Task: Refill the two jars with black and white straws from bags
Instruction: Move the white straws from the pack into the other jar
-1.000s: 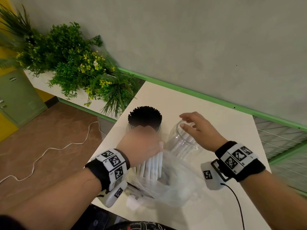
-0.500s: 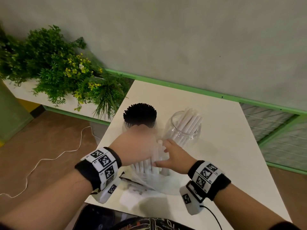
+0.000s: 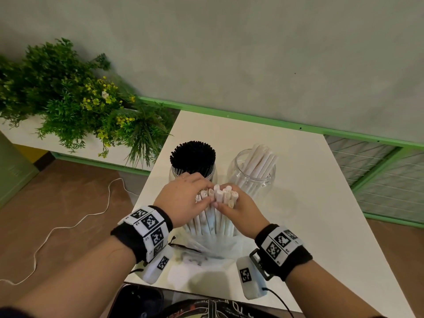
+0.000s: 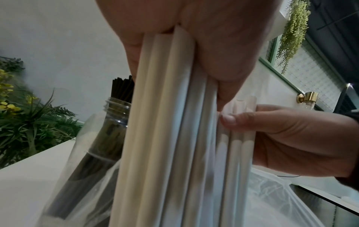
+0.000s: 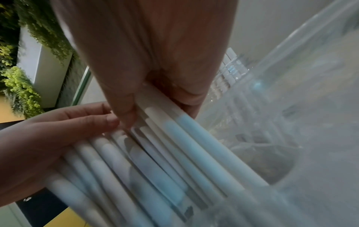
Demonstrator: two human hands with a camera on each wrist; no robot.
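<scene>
We hold the white straws [image 3: 215, 210] upright in their clear bag [image 3: 206, 255] on the counter [image 3: 298, 203], just in front of the two jars. Our left hand [image 3: 183, 200] curls round the bundle while our right hand [image 3: 238, 210] pinches off a few straws by the tops. The black straw jar [image 3: 192, 166] looks full, the white straw jar [image 3: 252, 175] only partly. Next we judge the pinched straws must lift clear and drop into that jar

Both hands hide the upper straws [image 3: 212, 216]; their lower ends blur inside the bag [image 3: 206, 255], and the right wrist view smears.
</scene>
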